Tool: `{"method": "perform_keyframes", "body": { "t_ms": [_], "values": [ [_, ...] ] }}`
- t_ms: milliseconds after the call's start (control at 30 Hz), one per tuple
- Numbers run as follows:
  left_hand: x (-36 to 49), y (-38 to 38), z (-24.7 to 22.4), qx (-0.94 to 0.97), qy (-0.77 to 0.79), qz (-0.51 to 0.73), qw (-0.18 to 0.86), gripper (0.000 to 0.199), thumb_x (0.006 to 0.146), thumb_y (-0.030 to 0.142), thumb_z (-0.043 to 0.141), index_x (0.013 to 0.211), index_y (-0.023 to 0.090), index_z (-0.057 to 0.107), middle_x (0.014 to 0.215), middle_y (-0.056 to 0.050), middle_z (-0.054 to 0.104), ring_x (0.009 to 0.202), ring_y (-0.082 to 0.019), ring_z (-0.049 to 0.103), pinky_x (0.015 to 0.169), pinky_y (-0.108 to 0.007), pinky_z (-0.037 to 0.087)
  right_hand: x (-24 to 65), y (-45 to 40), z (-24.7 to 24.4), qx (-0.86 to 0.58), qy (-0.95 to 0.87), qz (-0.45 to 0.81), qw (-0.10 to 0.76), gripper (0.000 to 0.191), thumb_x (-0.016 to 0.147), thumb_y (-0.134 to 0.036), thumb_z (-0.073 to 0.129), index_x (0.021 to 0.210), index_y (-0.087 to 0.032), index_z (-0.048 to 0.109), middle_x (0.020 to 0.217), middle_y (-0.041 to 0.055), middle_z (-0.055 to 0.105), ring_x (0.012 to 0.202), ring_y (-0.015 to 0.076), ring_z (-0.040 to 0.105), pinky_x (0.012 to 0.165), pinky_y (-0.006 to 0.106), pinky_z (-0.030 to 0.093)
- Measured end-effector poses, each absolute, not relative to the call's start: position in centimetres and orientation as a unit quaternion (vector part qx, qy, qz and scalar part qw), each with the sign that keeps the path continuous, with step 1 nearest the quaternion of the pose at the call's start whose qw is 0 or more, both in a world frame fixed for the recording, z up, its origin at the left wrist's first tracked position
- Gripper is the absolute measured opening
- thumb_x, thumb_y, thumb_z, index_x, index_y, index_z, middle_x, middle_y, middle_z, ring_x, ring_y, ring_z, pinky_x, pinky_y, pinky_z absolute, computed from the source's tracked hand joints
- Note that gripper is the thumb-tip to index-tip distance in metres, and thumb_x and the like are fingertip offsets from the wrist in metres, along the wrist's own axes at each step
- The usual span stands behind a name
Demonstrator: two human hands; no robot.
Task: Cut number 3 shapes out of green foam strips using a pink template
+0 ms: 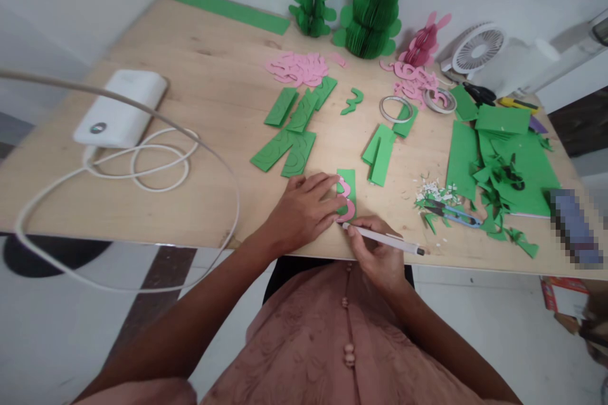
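Note:
My left hand (306,212) lies flat near the table's front edge, fingers spread, its fingertips on a curved pink paper piece (350,209). That piece rests on a green paper strip (346,173). In my right hand (380,256) is a white pen (387,240), its tip at the lower end of the pink piece. Beyond my left hand lie several green strips with drawn curved outlines (298,153). Folded green strips (381,155) without visible outlines lie beyond my right hand. A curved green cutout (352,102) sits between the two groups.
A white power bank (121,107) with a looping cable is at left. Pink cutouts (297,68), green paper figures (373,16) and a small fan (479,49) stand or lie toward the back. Blue snips (456,213), paper scraps and green sheets (536,171) are at right.

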State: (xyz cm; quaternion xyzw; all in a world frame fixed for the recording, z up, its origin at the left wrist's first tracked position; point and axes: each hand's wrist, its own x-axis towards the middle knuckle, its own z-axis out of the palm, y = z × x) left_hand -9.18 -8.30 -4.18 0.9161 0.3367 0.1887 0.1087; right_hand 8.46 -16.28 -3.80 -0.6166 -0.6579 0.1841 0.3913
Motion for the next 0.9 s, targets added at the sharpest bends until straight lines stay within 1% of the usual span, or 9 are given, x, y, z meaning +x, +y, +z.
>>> {"method": "perform_keyframes", "body": {
  "t_ms": [200, 900],
  "values": [
    [-9.19, -8.35, -4.18, 0.916, 0.336, 0.193, 0.106, 0.024, 0.094, 0.029, 0.05, 0.112, 0.027, 0.066, 0.138, -0.009, 0.055, 0.127, -0.029, 0.048, 0.095, -0.046, 0.037, 8.41, -16.22, -3.77, -0.619, -0.663, 0.171, 0.386, 0.012, 0.088, -0.028, 0.059, 0.083, -0.021, 0.066, 0.075, 0.0029, 0.073, 0.068, 0.018, 0.069, 0.066, 0.032, 0.054],
    [-9.12, -8.31, -4.09, 0.917, 0.337, 0.18, 0.114, 0.024, 0.094, 0.028, 0.05, 0.112, 0.026, 0.065, 0.139, -0.01, 0.053, 0.128, -0.03, 0.047, 0.095, -0.047, 0.036, 8.52, -16.32, -3.47, -0.627, -0.658, 0.174, 0.38, 0.012, 0.087, -0.027, 0.058, 0.08, -0.022, 0.066, 0.073, 0.0027, 0.072, 0.066, 0.0176, 0.068, 0.063, 0.031, 0.054]
  ]
}}
